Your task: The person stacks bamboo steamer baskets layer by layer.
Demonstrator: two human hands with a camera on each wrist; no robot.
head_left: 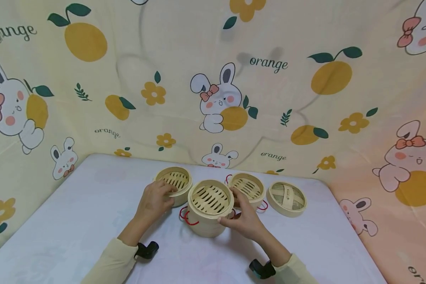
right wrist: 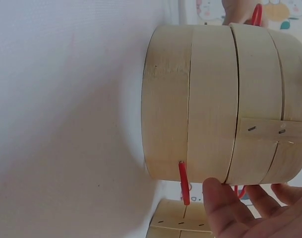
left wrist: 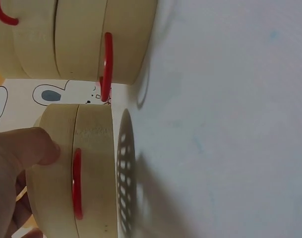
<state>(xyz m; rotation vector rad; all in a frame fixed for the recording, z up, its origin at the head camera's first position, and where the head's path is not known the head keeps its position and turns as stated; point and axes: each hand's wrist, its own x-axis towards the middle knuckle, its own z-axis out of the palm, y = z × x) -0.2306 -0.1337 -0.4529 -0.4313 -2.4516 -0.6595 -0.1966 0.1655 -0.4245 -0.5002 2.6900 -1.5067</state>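
My left hand grips the side of a round bamboo steamer basket with a slatted base. In the left wrist view, the thumb presses the wall of that steamer basket, above a red loop. Its shadow, dotted with light, shows along its underside. At the centre, two bamboo steamer baskets stand stacked. My right hand holds the right side of this stack, thumb in front and fingers behind. The right wrist view shows the seam between the stacked baskets close to the fingertips.
Another steamer basket with red loops stands behind the right hand. Farther right lies a round woven bamboo lid with a strap across it. All sit on a white-covered table before a printed cloth backdrop.
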